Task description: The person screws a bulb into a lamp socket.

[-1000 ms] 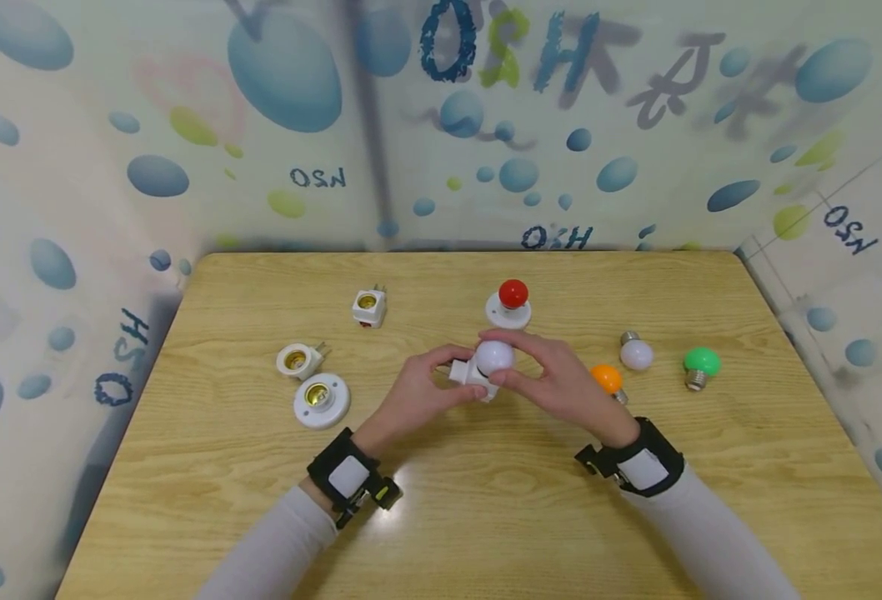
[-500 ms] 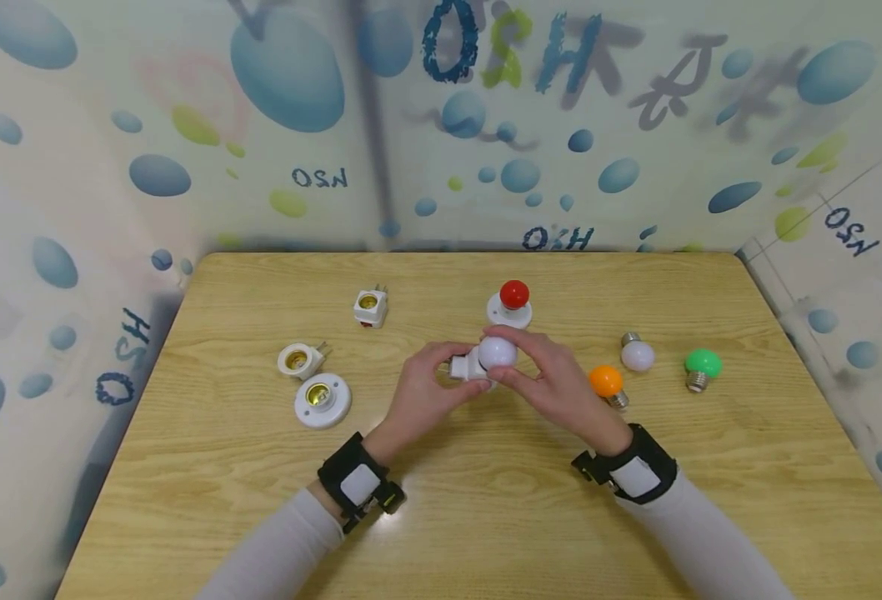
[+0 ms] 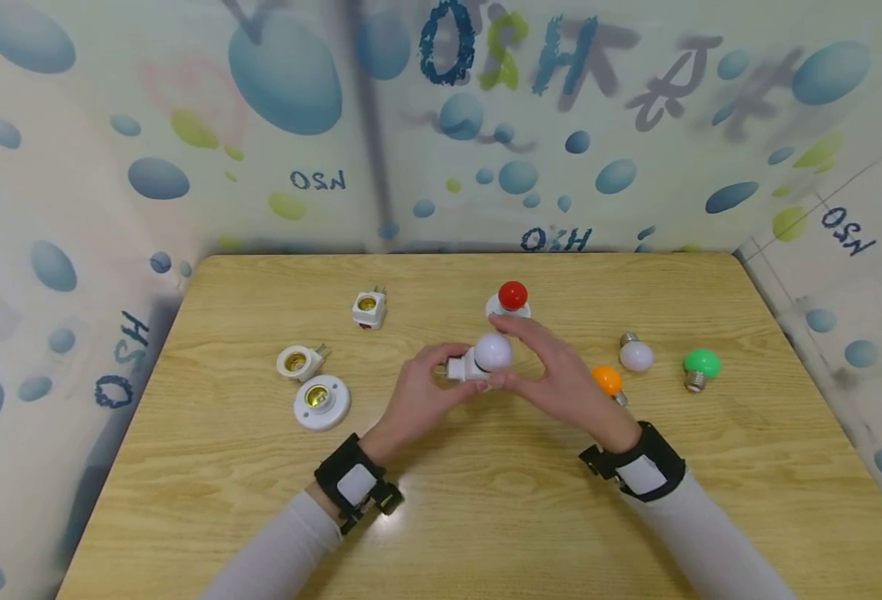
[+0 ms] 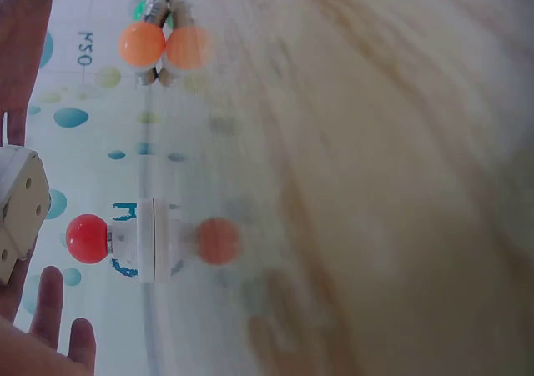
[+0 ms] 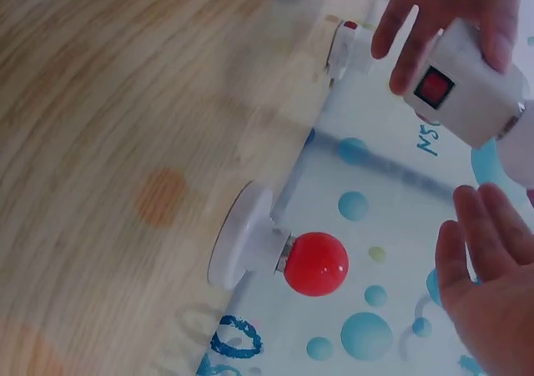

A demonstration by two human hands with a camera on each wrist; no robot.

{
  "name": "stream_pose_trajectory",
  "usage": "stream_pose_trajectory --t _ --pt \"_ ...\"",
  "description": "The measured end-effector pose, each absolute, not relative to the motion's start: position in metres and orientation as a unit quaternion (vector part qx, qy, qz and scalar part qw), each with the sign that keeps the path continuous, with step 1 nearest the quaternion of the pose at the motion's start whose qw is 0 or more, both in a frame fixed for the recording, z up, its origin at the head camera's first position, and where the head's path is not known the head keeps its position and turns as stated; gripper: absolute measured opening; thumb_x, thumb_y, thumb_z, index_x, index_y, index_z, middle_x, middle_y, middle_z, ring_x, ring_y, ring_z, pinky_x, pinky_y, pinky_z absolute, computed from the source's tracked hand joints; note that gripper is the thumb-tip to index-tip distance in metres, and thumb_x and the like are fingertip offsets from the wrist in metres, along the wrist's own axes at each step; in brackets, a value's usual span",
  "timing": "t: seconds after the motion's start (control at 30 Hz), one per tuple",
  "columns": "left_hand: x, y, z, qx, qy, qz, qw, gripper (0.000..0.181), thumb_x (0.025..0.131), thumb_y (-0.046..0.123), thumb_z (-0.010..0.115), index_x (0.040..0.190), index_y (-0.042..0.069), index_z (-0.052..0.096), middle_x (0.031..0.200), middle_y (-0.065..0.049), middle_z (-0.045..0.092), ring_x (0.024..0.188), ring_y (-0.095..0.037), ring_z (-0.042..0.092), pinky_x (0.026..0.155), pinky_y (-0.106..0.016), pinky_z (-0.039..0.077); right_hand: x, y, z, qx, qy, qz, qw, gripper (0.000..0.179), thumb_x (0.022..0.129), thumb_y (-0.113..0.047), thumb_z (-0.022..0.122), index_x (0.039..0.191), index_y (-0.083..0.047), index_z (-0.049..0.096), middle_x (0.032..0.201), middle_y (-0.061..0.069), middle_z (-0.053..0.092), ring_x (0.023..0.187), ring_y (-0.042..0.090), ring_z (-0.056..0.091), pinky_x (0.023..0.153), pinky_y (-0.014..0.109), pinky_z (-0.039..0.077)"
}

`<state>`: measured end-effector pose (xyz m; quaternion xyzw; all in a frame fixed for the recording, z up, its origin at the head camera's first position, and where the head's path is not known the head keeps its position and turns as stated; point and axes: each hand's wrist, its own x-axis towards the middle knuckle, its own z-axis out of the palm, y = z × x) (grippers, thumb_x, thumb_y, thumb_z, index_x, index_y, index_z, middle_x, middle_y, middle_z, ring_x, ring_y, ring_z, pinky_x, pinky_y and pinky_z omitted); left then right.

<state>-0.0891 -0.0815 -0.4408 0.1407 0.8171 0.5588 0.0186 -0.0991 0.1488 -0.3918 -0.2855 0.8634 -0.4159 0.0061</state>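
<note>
My left hand (image 3: 424, 385) grips a white plug-in lamp socket (image 3: 462, 368) above the table, its prongs pointing left in the head view. In the right wrist view a red switch shows on this socket (image 5: 471, 84). A white light bulb (image 3: 493, 352) sits in the socket, its round end toward my right hand. Around that bulb my right hand (image 3: 553, 379) is spread, thumb close to its lower side and forefinger apart from it above. The left wrist view shows the socket's holed white face (image 4: 25, 209) and the left fingers partly hidden behind it.
Behind the hands, a red bulb (image 3: 513, 295) stands in a round white base (image 3: 494, 310). To the right lie an orange bulb (image 3: 606, 379), a white bulb (image 3: 637, 355) and a green bulb (image 3: 702, 363). Bulbless sockets at left: square (image 3: 369, 309), round plug-in (image 3: 298, 361), round base (image 3: 322, 402).
My right fingers have loosened from the white bulb and spread apart, the forefinger lifting up and away. The left hand keeps its grip on the lamp socket, with only a slight shift.
</note>
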Motion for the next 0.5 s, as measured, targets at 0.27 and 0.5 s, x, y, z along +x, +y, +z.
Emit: stream_pose_trajectory --t 0.27,0.5 --pt "-0.089 -0.082 -0.441 0.145 0.824 0.548 0.002 0.046 0.084 0.023 0.088 0.126 0.011 0.071 0.123 -0.006 0.069 0.115 -0.024 0.060 0.099 -0.051 0.048 -0.094 0.147 -0.392 -0.287 0.868 -0.405 -0.021 0.055 0.093 -0.017 0.079 0.144 -0.008 0.060 0.141 0.010 0.064 0.131 0.034 0.058 0.107 0.059 0.046" --pt "-0.088 -0.079 -0.442 0.146 0.840 0.520 -0.044 0.046 0.082 0.021 0.090 0.123 0.009 0.073 0.115 -0.006 0.071 0.107 -0.023 0.061 0.093 -0.049 0.050 -0.089 0.141 -0.403 -0.310 0.862 -0.384 -0.114 0.059 0.084 -0.010 0.086 0.138 -0.005 0.064 0.135 0.012 0.068 0.120 0.034 0.062 0.098 0.057 0.051"
